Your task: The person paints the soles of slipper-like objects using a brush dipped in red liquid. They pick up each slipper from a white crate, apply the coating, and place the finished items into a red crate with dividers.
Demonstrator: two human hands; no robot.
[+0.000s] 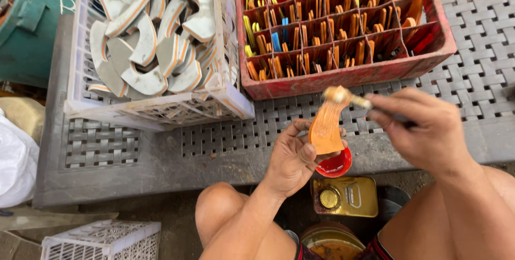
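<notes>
My left hand (292, 158) holds a curved, orange-coated piece (326, 126) upright by its lower end. My right hand (424, 128) grips a small brush (343, 97) whose pale tip touches the top of that piece. Just below the piece sits a small red container (337, 164) of paint or glue. Both hands hover over the front edge of a grey woven plastic platform (225, 142), above my bare knees.
A red divided crate (348, 75) holds several orange, yellow and blue pieces standing on end. A white plastic basket (155, 107) holds several grey curved pieces with orange edges. A yellow tin (343, 196), a round can (330, 241), a green bin (29, 24) and another white basket (102, 241) surround me.
</notes>
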